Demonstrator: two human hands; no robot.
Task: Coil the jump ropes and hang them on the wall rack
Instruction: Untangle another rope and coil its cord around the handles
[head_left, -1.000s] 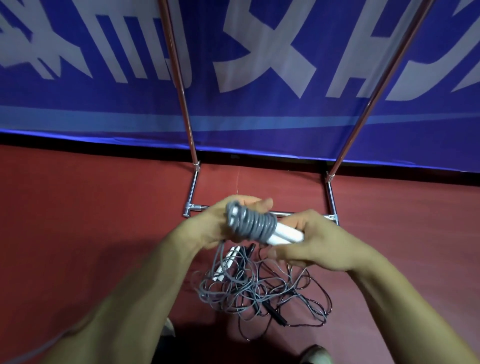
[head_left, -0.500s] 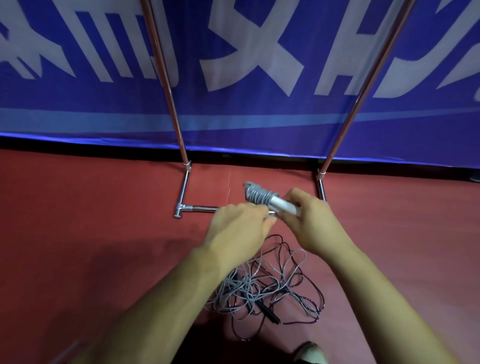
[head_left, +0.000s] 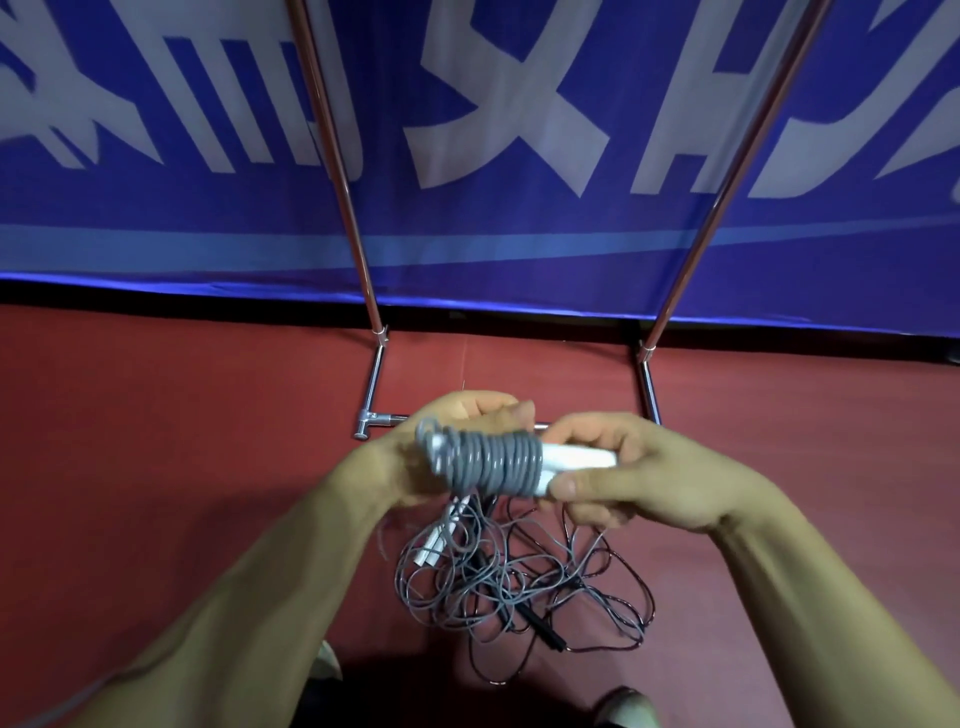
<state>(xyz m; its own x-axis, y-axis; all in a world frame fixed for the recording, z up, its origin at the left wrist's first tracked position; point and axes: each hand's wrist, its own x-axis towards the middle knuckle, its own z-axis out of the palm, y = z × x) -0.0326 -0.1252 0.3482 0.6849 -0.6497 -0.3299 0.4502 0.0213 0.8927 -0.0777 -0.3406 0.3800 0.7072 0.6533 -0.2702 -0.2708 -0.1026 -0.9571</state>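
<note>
A grey jump rope (head_left: 488, 460) is wound in tight turns around its white handles (head_left: 576, 458). My right hand (head_left: 639, 467) grips the bare white end of the handles. My left hand (head_left: 441, 447) is curled behind the wound end and holds it. Below my hands a loose tangle of grey and dark jump ropes (head_left: 519, 577) lies on the red floor, with white handles (head_left: 434, 545) and a black handle (head_left: 545, 631) in it. The metal rack (head_left: 374, 384) stands just beyond, its two poles rising out of view.
A blue banner with white characters (head_left: 493, 130) covers the wall behind the rack. The rack's base bar (head_left: 379, 418) lies on the floor just past my hands. The tips of my shoes (head_left: 623, 706) show at the bottom edge.
The wound bundle has come back toward me and lies level again. My left hand has moved from in front of the bundle to behind its wound end.
</note>
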